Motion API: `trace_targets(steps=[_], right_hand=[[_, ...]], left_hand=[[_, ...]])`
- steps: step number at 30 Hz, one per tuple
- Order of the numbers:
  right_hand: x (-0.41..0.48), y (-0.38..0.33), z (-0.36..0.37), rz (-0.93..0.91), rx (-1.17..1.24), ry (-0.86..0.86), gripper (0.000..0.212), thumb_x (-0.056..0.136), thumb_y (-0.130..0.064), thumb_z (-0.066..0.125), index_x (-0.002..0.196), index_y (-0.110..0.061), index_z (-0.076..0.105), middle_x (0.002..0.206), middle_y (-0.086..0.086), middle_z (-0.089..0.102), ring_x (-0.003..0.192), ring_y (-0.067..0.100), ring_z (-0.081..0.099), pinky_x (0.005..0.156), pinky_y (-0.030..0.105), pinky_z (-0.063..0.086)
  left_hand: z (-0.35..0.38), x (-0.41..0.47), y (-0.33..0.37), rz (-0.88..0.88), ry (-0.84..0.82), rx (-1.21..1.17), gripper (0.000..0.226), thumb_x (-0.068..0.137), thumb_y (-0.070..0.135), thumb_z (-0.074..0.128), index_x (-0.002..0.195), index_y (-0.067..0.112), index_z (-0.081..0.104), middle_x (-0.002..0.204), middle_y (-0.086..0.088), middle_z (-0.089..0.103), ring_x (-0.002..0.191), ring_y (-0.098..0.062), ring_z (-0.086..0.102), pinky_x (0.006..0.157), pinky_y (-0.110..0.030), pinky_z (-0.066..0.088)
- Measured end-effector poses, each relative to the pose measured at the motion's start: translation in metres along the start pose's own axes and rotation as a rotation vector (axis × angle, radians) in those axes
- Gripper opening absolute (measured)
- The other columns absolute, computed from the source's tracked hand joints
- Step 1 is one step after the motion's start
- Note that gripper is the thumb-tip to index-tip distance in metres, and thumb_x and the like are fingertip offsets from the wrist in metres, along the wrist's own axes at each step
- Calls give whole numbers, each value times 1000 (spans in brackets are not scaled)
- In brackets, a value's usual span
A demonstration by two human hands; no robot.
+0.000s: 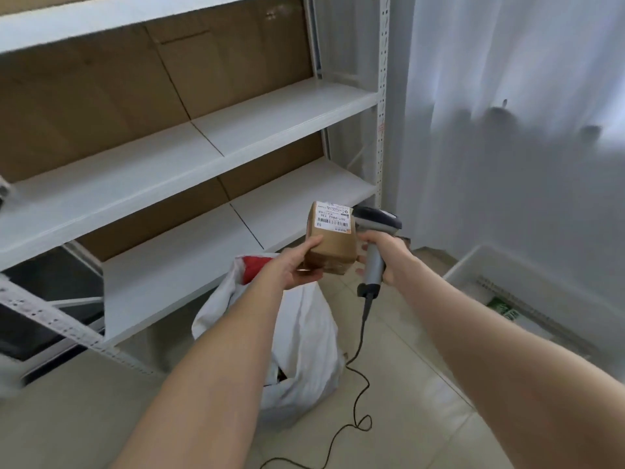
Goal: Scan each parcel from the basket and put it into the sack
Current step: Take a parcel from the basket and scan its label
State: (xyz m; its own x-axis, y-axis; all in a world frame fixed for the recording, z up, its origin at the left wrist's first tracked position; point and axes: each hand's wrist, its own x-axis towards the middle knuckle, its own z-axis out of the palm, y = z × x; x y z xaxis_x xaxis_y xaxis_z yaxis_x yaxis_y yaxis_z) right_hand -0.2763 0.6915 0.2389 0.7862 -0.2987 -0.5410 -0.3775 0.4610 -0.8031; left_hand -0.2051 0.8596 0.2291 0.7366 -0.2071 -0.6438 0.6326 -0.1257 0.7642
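Left hand (297,268) holds parcel (333,239) beside scanner (376,231)

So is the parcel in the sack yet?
Out: left hand holds parcel up, clear of the sack, at the scanner.

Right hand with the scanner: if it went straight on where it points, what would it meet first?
Most likely the parcel in the left hand: the scanner in the right hand aims at it from close by. Beyond lies the shelf, but depth is hard to judge.
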Motion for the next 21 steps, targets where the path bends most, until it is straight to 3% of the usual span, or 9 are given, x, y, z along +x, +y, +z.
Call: trace_targets(steps=[4, 7, 9, 11, 13, 18, 21], right_hand=[[23, 36, 77, 54, -78, -39, 41, 84, -14, 70, 120, -7, 50, 97, 13, 58, 87, 30, 62, 75, 47, 55], [42, 66, 130, 120, -154, -43, 34, 86, -15, 68, 116, -6, 53, 99, 14, 58, 92, 31, 61, 80, 48, 55], [56, 88, 159, 161, -186, -35, 40, 86, -18, 69, 120, -7, 52, 107, 16, 58, 97, 31, 62, 81, 49, 56], [71, 110, 180, 199, -199, -37, 40, 86, -17, 69, 121, -6, 52, 104, 14, 55, 92, 29, 60, 77, 48, 56], [83, 130, 192, 225, -204, -30, 35, 87, -16, 68, 117, -6, 54, 101, 13, 51, 85, 27, 56, 73, 46, 54], [108, 166, 200, 289, -242, 9, 32, 86, -18, 69, 113, -6, 56, 89, 9, 50, 81, 25, 54, 80, 49, 55], [115, 175, 199, 298, -247, 27, 28, 88, -17, 67, 111, -6, 54, 88, 9, 49, 84, 26, 53, 81, 49, 54]], left_hand=[[-85, 18, -10, -9, 163, 2, 38, 79, 41, 75, 94, 18, 48, 103, -12, 60, 103, -29, 62, 88, -39, 56], [-146, 49, -27, 4, 233, 56, 48, 82, 42, 71, 116, 17, 49, 109, -7, 59, 104, -27, 60, 84, -36, 56], [-182, 66, -40, -1, 319, 120, 59, 77, 45, 73, 122, 16, 48, 114, -6, 59, 103, -26, 60, 73, -33, 58], [-215, 88, -58, -15, 407, 314, 75, 66, 51, 73, 128, 16, 48, 123, -10, 57, 106, -27, 59, 58, -27, 56], [-237, 110, -80, -35, 394, 533, 74, 71, 49, 69, 133, 18, 44, 125, -12, 54, 110, -29, 57, 50, -24, 52], [-248, 138, -117, -155, 258, 669, 39, 90, 32, 48, 123, 13, 51, 111, -12, 65, 95, -32, 67, 78, -37, 59], [-253, 152, -128, -254, 219, 713, 40, 96, 20, 38, 135, 14, 46, 124, -13, 60, 106, -32, 63, 84, -34, 54]])
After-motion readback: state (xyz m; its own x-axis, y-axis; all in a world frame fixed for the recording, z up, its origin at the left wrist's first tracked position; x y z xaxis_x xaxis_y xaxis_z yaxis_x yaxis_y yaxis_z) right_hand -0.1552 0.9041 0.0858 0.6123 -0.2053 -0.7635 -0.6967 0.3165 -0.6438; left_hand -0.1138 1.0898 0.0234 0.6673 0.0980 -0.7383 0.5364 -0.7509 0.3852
